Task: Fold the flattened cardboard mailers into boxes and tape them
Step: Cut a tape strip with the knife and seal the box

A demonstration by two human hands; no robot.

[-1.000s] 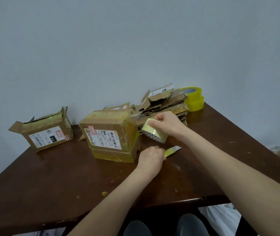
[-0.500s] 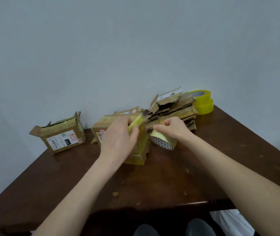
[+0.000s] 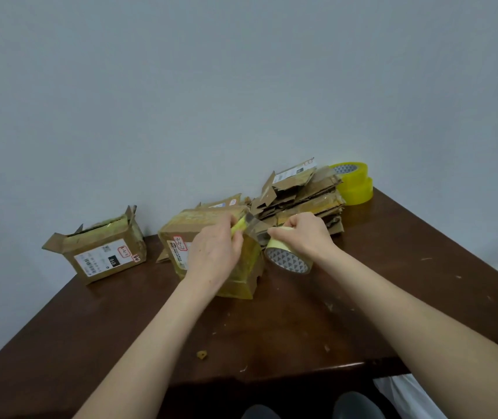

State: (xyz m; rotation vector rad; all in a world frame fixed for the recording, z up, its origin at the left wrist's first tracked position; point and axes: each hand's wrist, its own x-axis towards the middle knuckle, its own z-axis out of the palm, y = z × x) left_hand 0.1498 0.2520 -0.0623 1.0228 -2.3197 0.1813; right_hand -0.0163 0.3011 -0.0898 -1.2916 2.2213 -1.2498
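- Right now, the left grip is curling its fingers round a yellow knife. The blade is pointing up and to the right, over the top right corner of the taped box.
- The right grip is pinching a roll of tape from above. It is holding the roll tilted just to the right of that box, with the patterned core facing the person.
- A clear strip of tape is stretching between the roll and the box's upper right corner. The blade is sitting right at this strip, but whether it is touching it cannot be told.
- The taped box is standing in the middle of the desk. It is wrapped in yellowish tape, and the left grip is partly hiding its white label.
- A second box is sitting well to the left, near the wall, with its top flaps standing open.
- A pile of flattened mailers is lying behind the right grip, against the wall.
- Two yellow spare rolls are sitting stacked just to the right of the pile.
- A small yellowish scrap is lying on the desk near its front edge.
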